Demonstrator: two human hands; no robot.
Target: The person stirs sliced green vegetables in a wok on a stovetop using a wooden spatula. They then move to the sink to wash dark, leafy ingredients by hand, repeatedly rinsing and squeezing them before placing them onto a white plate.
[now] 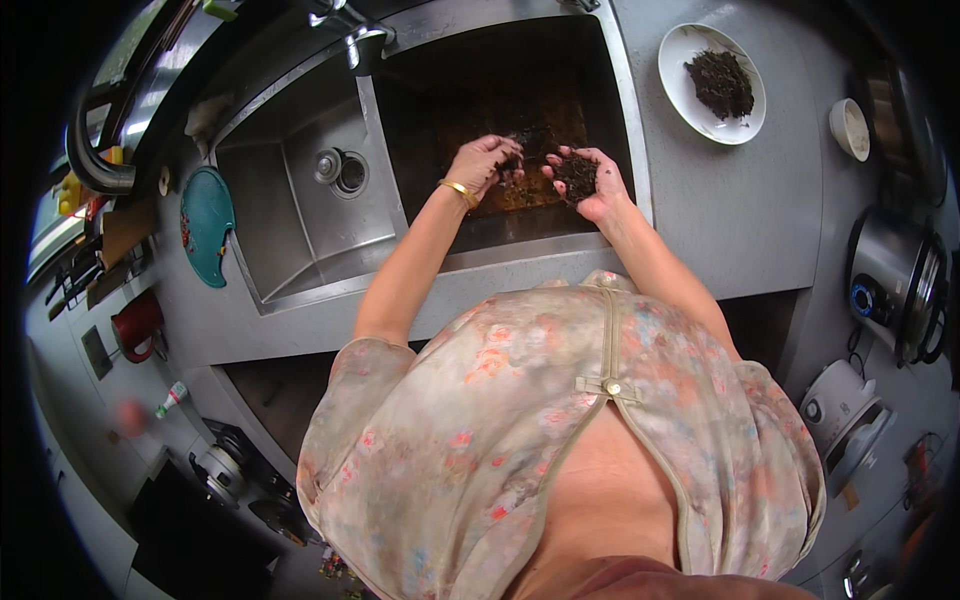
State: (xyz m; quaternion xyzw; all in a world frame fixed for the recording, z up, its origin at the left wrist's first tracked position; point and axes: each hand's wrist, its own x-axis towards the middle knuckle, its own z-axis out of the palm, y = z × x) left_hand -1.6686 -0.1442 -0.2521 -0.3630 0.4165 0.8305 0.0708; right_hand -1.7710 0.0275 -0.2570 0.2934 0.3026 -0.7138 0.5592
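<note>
Over the right sink basin (495,82), my right hand (606,193) is cupped palm up around a clump of dark brown shreds (576,176). They look like a preserved or dried vegetable, but the exact kind is unclear. My left hand (480,166), with a gold bangle (459,192) at the wrist, faces it a short gap away. Its bent fingers pinch a smaller bit of the same shreds (510,159). Below both hands the basin looks dark and brownish, with dark scraps in it. A white plate (675,90) on the counter to the right carries a pile of these shreds (720,84).
A bare steel basin (285,217) with a drain strainer (328,165) adjoins on the left, below a chrome faucet (364,37). A teal board (202,225) lies beside it. Farther right are a small white bowl (850,129) and a steel electric cooker (889,270).
</note>
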